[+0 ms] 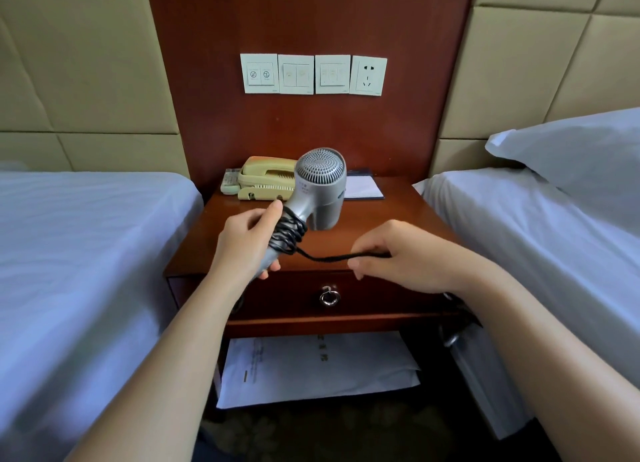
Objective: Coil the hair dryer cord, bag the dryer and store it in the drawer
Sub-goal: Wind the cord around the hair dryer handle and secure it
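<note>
Closest, low down below the fingers, a white printed sheet (311, 371) lies on the shelf under the table, and its writing is too small to read. Just above it, right under both hands, is the drawer (277, 291) with a metal ring pull (329, 297). The drawer is closed. The left hand (249, 243) has its fingers (273, 266) and thumb wrapped tight round the handle of the silver hair dryer (320, 187). It holds the dryer up in the air over the table (391, 215), round end up. The black cord (289, 234) is wound many times round the handle beside the left fingers. One straight bit runs across to the right hand (408, 253), whose fingers (356, 264) pinch it. The plug end is hidden. I think the loops could slide off the handle's end if the right fingers let the cord go slack. A hard pull could tug the dryer crooked. No bag shows anywhere. Past the fingers sit a cream telephone (266, 179), a remote control (230, 181) and a notepad (363, 187). Farthest, on the wood wall, are switch plates (296, 74) and a socket (368, 76). One plate has two little round signs, but no words can be read. The dryer's small label is too blurry as well.
</note>
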{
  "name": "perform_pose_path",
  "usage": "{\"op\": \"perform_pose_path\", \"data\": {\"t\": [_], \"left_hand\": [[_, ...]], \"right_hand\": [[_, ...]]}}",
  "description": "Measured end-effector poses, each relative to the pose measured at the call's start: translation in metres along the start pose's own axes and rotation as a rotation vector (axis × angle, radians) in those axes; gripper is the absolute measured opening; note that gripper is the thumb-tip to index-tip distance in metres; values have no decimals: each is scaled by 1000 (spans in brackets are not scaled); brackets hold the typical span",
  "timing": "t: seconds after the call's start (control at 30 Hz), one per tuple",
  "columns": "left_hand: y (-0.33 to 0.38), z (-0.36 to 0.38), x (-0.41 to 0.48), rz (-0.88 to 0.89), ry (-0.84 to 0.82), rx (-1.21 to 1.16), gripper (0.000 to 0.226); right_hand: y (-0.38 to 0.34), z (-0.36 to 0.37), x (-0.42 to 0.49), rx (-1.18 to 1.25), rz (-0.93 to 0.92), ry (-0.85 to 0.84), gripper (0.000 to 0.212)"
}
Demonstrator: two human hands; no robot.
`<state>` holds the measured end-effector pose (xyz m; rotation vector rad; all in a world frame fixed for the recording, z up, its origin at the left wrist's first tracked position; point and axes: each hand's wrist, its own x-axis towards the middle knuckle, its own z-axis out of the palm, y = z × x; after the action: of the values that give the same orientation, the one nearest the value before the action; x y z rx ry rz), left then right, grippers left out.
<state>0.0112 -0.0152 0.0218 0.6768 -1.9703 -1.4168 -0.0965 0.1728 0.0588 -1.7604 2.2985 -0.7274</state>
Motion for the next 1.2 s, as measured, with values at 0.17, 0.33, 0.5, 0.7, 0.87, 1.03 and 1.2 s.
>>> {"op": "perform_pose_path", "data": {"t": [0.17, 0.33, 0.5, 0.7, 0.87, 1.03, 1.2], "left_hand": [[2, 4, -5, 129, -33, 271, 34], [6, 19, -13, 251, -211, 501, 36], [12, 23, -18, 274, -403, 506, 56], [14, 28, -28, 263, -675, 648, 66], [11, 29, -30, 204, -744, 679, 58], [11, 34, -37, 135, -816, 516, 31], [8, 36, -30, 9, -870, 351, 38]], "right_hand": [[-8, -9, -2, 11, -58, 197, 34], [-12, -5, -2, -306, 12, 395, 25], [-11, -9, -6, -531, -61, 531, 30], [-7, -12, -7, -564, 58, 408, 49], [-2, -6, -4, -477, -30, 340, 48], [4, 1, 2, -325, -70, 295, 51], [17, 4, 7, -179, -61, 283, 50]]}}
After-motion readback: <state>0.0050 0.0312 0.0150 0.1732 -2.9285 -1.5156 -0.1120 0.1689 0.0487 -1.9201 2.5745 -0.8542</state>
